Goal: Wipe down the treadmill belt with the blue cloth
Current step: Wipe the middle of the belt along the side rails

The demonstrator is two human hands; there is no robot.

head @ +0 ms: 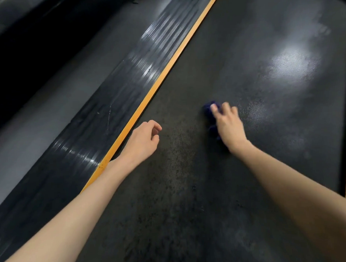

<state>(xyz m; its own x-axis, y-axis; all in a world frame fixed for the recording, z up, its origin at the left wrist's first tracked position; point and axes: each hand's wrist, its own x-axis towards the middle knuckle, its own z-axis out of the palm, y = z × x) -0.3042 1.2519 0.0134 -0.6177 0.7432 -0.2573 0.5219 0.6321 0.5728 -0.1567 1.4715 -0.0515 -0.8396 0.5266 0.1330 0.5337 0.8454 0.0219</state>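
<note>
Dark treadmill belt (253,49) fills my view. It is textured, with a bright glare patch at far right and dull, speckled patches nearer me. A yellow edge strip (166,72) runs along its left side, and a ribbed side rail (127,79) lies beyond that. My right grip (226,123) has its fingers curled over the blue cloth (207,110). The cloth is bunched and dark blue, sits on the belt near mid-width, and is mostly hidden beneath the hand. My left grip (143,139) is loosely curled and holds nothing, over the belt just beside the strip.

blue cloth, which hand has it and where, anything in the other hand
The right hand holds the bunched blue cloth from above, fingers curled over it, on the treadmill belt. The left hand holds nothing.
</note>
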